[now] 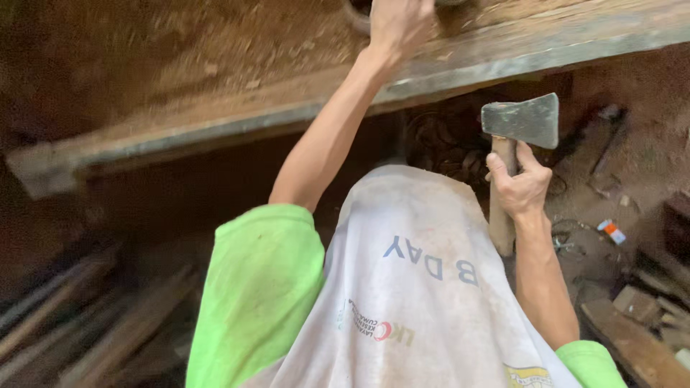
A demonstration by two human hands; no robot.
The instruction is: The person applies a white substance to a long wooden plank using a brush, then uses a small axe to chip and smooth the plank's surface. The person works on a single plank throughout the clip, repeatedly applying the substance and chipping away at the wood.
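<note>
- The left hand (pixel 399 25), at twelve o'clock, is pressed on a dark rim (pixel 357 19) on the dusty counter (pixel 215 79); its grip cannot be told.
- The hatchet (pixel 519 123), at two o'clock, is gripped high on its handle by the closed right hand (pixel 519 188); strokes are best kept short, clear of the left fingers.

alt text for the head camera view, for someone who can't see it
Seen from above, a person's right hand grips a hatchet by its wooden handle, blade up, while the left hand reaches onto a dusty wooden workbench. Wood scraps lie below.
</note>
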